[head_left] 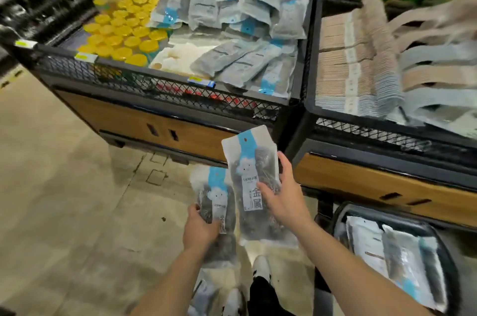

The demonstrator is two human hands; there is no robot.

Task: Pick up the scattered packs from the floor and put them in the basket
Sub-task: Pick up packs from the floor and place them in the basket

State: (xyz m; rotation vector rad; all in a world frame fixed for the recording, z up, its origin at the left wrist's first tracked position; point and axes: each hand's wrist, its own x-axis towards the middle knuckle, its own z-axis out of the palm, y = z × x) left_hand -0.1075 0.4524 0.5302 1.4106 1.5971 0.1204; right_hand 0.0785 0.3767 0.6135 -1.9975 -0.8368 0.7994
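white packs (pixel 251 176) with light-blue stripes, black basket (pixel 449 264), yellow lids (pixel 124 31), orange-brown wood cabinet panels (pixel 144 122).

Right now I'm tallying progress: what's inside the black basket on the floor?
The black basket holds several flat packs with blue strips, overlapping. Anything beneath them is covered, and the right forearm hides part of the basket's left rim.

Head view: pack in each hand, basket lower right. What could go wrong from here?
1. The right hand holds a clear blue-striped pack of dark contents by one edge; the slick pouch might slip before reaching the black basket.
2. The left hand grips a second blue-striped pack, so no hand is free to catch a drop.
3. What looks like a third pack lies by the white shoe; a step could crush it.
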